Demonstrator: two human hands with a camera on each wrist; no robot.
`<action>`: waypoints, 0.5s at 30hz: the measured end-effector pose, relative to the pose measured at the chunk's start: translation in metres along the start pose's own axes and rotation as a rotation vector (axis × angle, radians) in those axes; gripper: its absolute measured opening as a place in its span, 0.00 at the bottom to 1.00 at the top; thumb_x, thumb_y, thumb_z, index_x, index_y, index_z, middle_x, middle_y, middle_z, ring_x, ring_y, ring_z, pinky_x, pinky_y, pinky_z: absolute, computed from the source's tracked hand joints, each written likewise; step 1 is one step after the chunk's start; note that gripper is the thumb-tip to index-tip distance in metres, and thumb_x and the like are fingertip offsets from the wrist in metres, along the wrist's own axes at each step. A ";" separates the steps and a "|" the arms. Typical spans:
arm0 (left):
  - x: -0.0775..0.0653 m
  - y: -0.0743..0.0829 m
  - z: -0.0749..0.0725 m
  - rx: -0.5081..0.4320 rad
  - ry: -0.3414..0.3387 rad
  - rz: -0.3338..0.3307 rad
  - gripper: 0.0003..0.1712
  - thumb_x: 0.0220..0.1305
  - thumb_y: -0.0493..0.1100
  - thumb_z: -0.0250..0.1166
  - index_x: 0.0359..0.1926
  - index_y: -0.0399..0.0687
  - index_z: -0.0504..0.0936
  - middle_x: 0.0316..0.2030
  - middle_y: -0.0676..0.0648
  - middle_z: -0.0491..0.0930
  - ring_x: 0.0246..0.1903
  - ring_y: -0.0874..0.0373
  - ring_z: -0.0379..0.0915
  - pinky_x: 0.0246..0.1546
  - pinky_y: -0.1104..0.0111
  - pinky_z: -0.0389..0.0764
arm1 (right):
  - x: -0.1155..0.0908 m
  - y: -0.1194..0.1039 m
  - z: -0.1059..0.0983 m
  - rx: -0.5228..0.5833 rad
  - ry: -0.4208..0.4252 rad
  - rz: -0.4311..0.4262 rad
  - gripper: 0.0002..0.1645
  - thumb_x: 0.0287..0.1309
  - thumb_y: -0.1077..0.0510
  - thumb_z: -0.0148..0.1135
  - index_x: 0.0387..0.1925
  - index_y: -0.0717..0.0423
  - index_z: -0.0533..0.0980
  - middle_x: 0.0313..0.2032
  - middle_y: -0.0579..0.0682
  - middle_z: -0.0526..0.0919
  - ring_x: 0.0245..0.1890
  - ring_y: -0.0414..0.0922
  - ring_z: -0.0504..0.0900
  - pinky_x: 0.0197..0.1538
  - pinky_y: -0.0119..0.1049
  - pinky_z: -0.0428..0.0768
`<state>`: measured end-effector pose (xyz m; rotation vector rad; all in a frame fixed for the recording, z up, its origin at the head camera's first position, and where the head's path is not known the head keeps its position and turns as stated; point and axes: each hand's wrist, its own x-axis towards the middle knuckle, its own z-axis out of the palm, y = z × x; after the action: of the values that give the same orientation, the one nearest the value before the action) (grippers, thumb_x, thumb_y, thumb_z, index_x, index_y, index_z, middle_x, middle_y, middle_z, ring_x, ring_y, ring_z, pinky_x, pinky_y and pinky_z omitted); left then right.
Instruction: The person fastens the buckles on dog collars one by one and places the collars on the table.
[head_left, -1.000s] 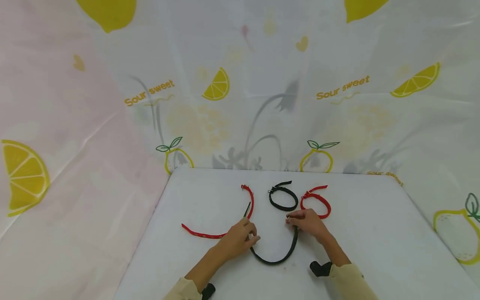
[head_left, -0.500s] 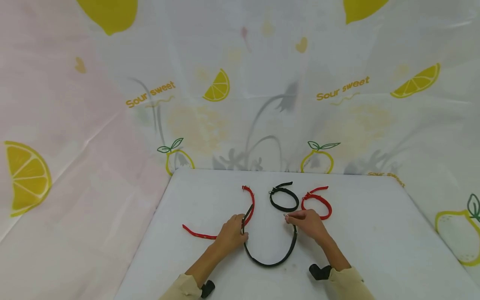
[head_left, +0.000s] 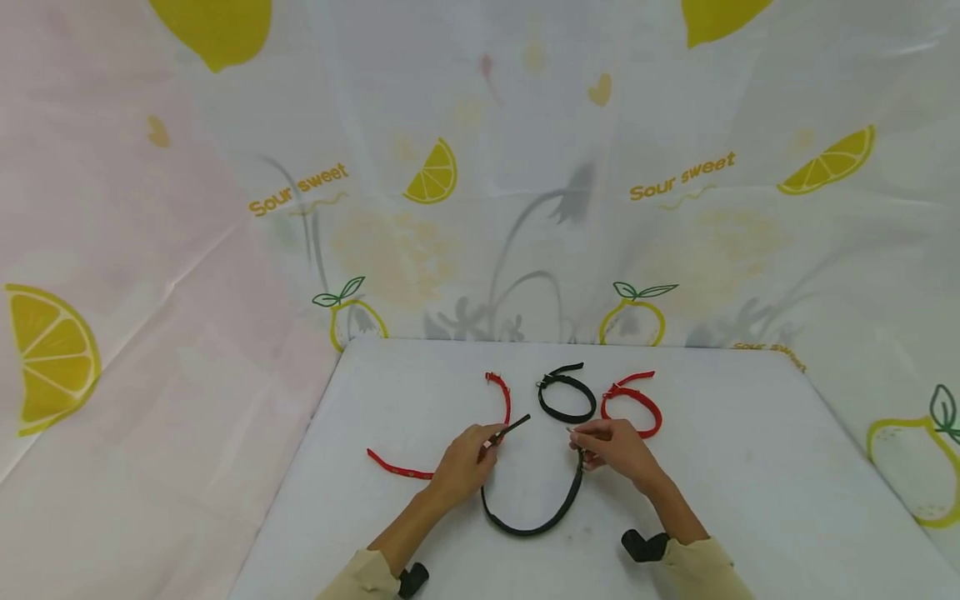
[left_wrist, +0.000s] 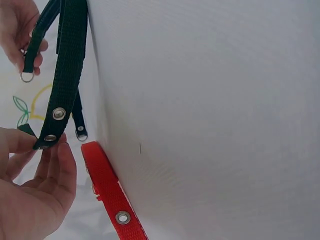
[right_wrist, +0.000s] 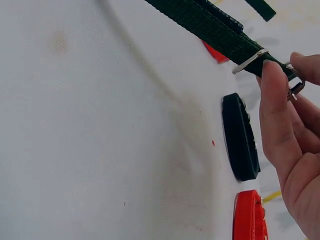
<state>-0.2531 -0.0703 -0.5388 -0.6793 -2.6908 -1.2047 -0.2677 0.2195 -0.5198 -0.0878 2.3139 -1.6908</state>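
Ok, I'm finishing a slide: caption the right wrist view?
Right hand gripping a dark green strap at its metal buckle.

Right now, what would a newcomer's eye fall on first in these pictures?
Probably the U-shaped dark strap held between the left hand and the right hand, over the white table. Beyond the right hand, a looped dark strap and a looped red strap lie side by side. Yellow lemon prints mark the backdrop behind.

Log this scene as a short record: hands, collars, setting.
left hand: pinches the held dark collar near its eyelets
right hand: grips that collar at its buckle
collar state: unfastened, bowed in a U
closed loops: looped dark collar, looped red collar beside it
open red collar: partly hidden by left hand
surface: white table
backdrop: lemon-print sheet
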 end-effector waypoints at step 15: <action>0.004 0.004 -0.009 -0.390 0.003 -0.107 0.13 0.61 0.48 0.69 0.47 0.55 0.87 0.39 0.57 0.84 0.37 0.61 0.80 0.36 0.69 0.82 | -0.008 -0.014 0.002 0.074 -0.039 -0.121 0.25 0.61 0.53 0.67 0.53 0.67 0.78 0.44 0.58 0.85 0.47 0.59 0.83 0.44 0.38 0.83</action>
<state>-0.2555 -0.0732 -0.5291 -0.5770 -2.5381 -1.7809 -0.2608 0.2153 -0.5059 -0.2486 2.2566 -1.8142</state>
